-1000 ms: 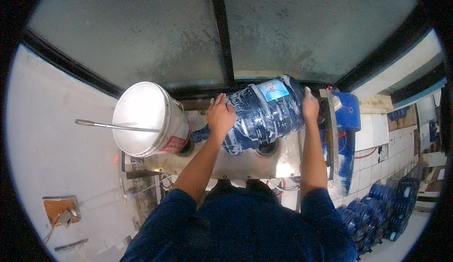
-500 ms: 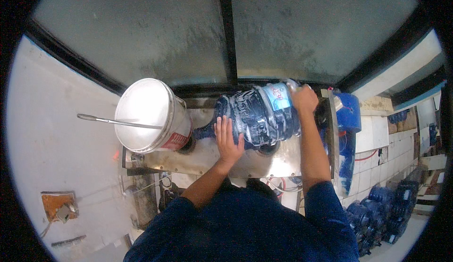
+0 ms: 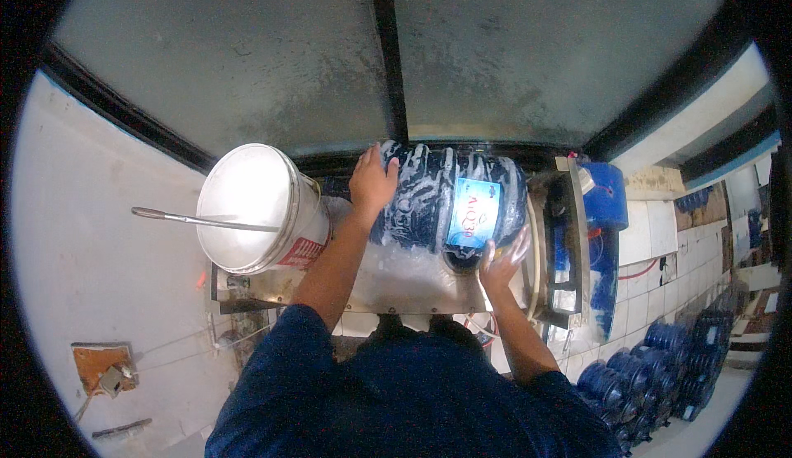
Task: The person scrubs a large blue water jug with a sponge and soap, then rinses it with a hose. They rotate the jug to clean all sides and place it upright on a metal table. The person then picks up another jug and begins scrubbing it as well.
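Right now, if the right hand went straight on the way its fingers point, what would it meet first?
Most likely the foamy blue bottle, lying on its side: the right hand points up the picture toward its near right part. Depth leaves contact unclear.

The water-cooler jug (image 3: 418,202) is of glossy, ribbed plastic — the worktop (image 3: 396,282) of smooth, shiny metal. The bucket (image 3: 239,182) shows smooth plastic — the shirt (image 3: 412,396), matt cloth.

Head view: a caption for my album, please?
Left hand and right hand at a white-streaked blue jug lying sideways over a metal counter.
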{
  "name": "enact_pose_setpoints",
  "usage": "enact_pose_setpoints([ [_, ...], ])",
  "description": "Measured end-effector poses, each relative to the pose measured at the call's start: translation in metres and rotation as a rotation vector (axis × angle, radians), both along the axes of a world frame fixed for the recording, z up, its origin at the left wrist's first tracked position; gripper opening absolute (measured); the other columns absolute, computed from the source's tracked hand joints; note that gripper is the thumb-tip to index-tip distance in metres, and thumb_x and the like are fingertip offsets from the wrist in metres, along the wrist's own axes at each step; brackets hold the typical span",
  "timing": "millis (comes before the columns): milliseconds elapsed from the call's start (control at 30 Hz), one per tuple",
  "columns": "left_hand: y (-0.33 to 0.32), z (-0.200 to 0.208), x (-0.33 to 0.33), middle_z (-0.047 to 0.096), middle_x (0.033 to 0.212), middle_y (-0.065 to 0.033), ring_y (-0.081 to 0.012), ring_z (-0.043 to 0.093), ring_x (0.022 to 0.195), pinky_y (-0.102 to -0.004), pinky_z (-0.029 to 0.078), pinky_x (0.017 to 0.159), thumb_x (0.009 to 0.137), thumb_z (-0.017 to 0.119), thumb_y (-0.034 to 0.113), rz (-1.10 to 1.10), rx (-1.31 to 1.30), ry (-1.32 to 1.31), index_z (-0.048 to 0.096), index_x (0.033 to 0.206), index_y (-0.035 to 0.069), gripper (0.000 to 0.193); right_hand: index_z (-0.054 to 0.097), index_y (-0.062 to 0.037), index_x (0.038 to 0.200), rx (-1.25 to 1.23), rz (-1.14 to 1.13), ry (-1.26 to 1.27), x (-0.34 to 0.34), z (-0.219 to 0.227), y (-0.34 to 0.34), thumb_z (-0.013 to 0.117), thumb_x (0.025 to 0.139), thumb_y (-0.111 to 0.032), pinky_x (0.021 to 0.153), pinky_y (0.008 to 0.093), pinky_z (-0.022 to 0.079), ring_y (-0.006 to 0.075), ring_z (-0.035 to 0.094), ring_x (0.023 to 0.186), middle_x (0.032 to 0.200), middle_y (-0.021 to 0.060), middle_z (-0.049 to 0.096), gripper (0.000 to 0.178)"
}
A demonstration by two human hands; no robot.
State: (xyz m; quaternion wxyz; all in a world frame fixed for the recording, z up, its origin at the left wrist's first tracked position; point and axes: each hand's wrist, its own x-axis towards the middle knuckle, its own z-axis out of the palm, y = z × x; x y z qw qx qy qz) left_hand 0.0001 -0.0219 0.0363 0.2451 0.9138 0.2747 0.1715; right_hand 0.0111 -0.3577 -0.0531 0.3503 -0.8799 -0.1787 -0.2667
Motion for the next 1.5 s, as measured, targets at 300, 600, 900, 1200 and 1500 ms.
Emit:
enact_pose_setpoints([
  [300, -0.019, 0.008, -0.007, 0.057, 0.141, -0.0220, -0.0404, 0.052, 0.132, -0.0463, 0.042, 0.110, 0.102, 0.052, 0.035, 0.024, 0.060, -0.073, 0.050, 0.143, -0.002, 0.056, 0.062, 0.0059, 0.126, -0.864, 0.224, 0.737, 0.194, 0.132, 0.100, 0.044, 0.101, -0.040, 0.108, 0.0470, 0.046, 0.0402, 0.059, 0.125, 0.134, 0.0268, 0.061, 0.055],
  [600, -0.013, 0.010, -0.005, 0.056, 0.144, -0.0192, -0.0396, 0.051, 0.134, -0.0456, 0.042, 0.111, 0.103, 0.050, 0.035, 0.093, 0.045, 0.011, 0.048, 0.145, -0.001, 0.056, 0.031, 0.0037, 0.155, -0.420, 0.358, 0.113, 0.044, 0.095, 0.079, 0.057, 0.085, -0.014, 0.125, 0.0492, 0.019, 0.0383, 0.029, 0.151, 0.160, 0.0246, 0.035, 0.077],
  [900, -0.018, 0.011, -0.006, 0.057, 0.143, -0.0205, -0.0408, 0.051, 0.133, -0.0464, 0.042, 0.111, 0.102, 0.050, 0.036, 0.085, 0.064, -0.025, 0.049, 0.144, -0.001, 0.056, 0.063, 0.0107, 0.124, -0.687, 0.398, 0.635, 0.121, 0.142, 0.201, 0.041, 0.101, -0.045, 0.107, 0.0496, 0.045, 0.0449, 0.059, 0.122, 0.132, 0.0317, 0.060, 0.064],
  [1200, -0.011, 0.006, -0.009, 0.055, 0.145, -0.0215, -0.0415, 0.049, 0.136, -0.0470, 0.038, 0.115, 0.106, 0.040, 0.039, 0.075, -0.060, -0.084, 0.052, 0.143, -0.001, 0.056, 0.032, 0.0066, 0.154, -0.638, 0.367, 0.084, 0.008, 0.101, 0.186, 0.048, 0.100, -0.049, 0.125, 0.0552, 0.013, 0.0419, 0.032, 0.148, 0.157, 0.0278, 0.037, 0.079],
  [1500, -0.008, -0.009, -0.005, 0.053, 0.147, -0.0204, -0.0382, 0.044, 0.142, -0.0438, 0.031, 0.120, 0.110, 0.028, 0.041, -0.043, -0.178, -0.239, 0.053, 0.142, -0.001, 0.059, 0.064, 0.0066, 0.128, -0.781, 0.315, 0.696, 0.123, 0.116, 0.286, 0.031, 0.106, -0.045, 0.108, 0.0511, 0.045, 0.0414, 0.060, 0.125, 0.130, 0.0280, 0.063, 0.065],
])
